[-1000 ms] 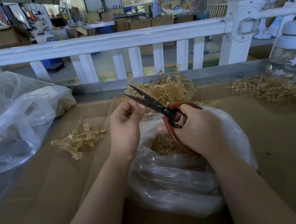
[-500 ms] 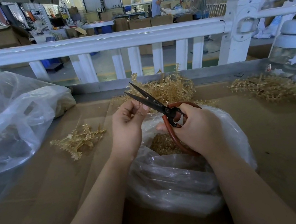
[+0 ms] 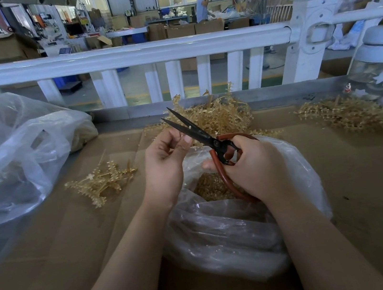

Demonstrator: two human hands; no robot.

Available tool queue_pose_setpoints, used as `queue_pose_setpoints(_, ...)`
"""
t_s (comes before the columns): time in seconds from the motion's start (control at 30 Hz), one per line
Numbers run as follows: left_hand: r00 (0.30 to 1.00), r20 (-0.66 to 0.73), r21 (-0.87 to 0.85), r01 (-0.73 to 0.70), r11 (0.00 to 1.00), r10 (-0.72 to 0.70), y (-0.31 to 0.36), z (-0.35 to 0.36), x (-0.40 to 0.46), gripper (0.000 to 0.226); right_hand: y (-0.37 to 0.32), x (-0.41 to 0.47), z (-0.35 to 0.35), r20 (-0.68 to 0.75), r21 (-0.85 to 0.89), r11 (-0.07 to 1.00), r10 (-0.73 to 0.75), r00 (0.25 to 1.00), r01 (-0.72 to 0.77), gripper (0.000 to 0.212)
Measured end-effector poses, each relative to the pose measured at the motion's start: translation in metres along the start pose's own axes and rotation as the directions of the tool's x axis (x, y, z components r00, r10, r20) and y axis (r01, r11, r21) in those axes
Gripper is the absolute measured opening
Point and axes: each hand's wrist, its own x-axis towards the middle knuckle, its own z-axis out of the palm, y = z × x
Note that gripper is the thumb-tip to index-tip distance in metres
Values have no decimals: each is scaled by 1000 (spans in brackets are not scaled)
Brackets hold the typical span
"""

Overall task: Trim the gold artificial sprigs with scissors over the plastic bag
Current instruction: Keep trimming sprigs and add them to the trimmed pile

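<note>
Cardboard (image 3: 52,254) covers the whole bench, and almost nothing on it has moved in the last second: the two hands and the tool sit nearly where they were, and the blades are open about as wide as before. So, as I judge, you are between two cuts, not in the middle of one.

Over the plastic bag (image 3: 224,234), whose mouth already holds gold trimmings, your right hand (image 3: 254,167) grasps the red handles of the scissors (image 3: 196,132), and the dark blades point up and to the left. Your left hand (image 3: 166,164) is curled just beside the blades, thumb against fingers as if pinching a small piece; what it holds I cannot tell, it is too small to see.

Untrimmed gold sprigs (image 3: 218,115) lie in a heap behind the hands, a second heap (image 3: 356,116) is at the far right, and a small bunch (image 3: 101,181) rests at the left.

For moving, you have open board to the left of the small bag and near your body. The metal edge and the white railing (image 3: 121,55) close the far side, a big clear bag (image 3: 12,158) takes the left corner, and a glass jar (image 3: 378,65) stands at the right.
</note>
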Motion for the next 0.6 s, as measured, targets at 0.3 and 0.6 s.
queue_pose_setpoints(0.3,995,17,-85,99,991,-98,3,0,-1,24,-2,1,3,30,199,976,87,996,-91,62)
queue_pose_setpoints(0.6,973,147,-159,203,966,-180,6,8,-6,18,-4,7,4,152,558,792,197,969,-249,15)
